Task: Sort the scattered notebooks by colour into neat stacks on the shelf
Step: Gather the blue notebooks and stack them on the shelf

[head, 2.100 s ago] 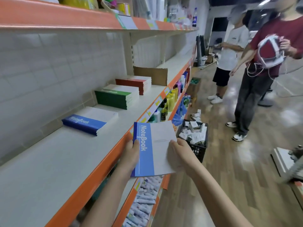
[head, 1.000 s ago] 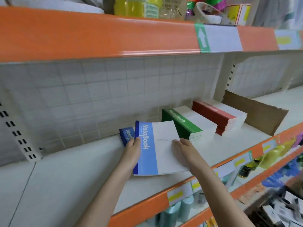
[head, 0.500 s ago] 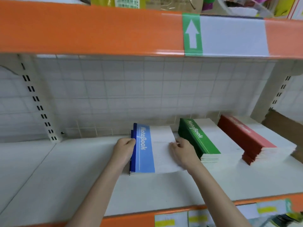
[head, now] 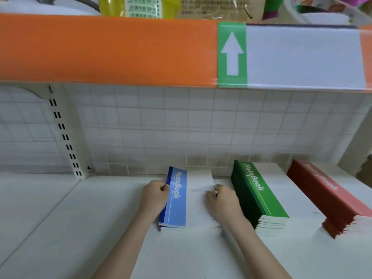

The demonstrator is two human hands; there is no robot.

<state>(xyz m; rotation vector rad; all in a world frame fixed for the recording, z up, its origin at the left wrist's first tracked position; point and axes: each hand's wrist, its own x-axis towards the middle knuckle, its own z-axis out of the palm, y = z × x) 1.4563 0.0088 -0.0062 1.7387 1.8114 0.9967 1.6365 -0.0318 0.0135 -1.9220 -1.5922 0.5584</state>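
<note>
Item logged from the head view: blue notebook stack [head: 177, 200], lying flat on the white shelf [head: 60, 228] toward its back edge, spine to my left, top cover reading "NoteBook". My left hand [head: 155, 198] was curled against the spine side of the stack, fingers bent round its edge. My right hand [head: 221, 200] was curled at the opposite, white side, fingertips pinching the far right edge of the top notebook. Just beside it to the right stood the green notebook stack [head: 259, 198], and further right, close to the shelf's right end, the red notebook stack [head: 330, 200]; all three sat in a row along the back, near the white grid panel [head: 181, 127]. Above hung the orange edge of the upper shelf [head: 100, 49] with a green arrow label [head: 232, 54]. Step in hand, by my judgement: squaring the top blue notebook onto its pile. The lower corner of the pile looked slightly stepped, so the next move would call for a gentle squeeze from both sides to align the edges, then letting go without dragging the cover. Whether loose notebooks remained elsewhere, I could not tell.
</note>
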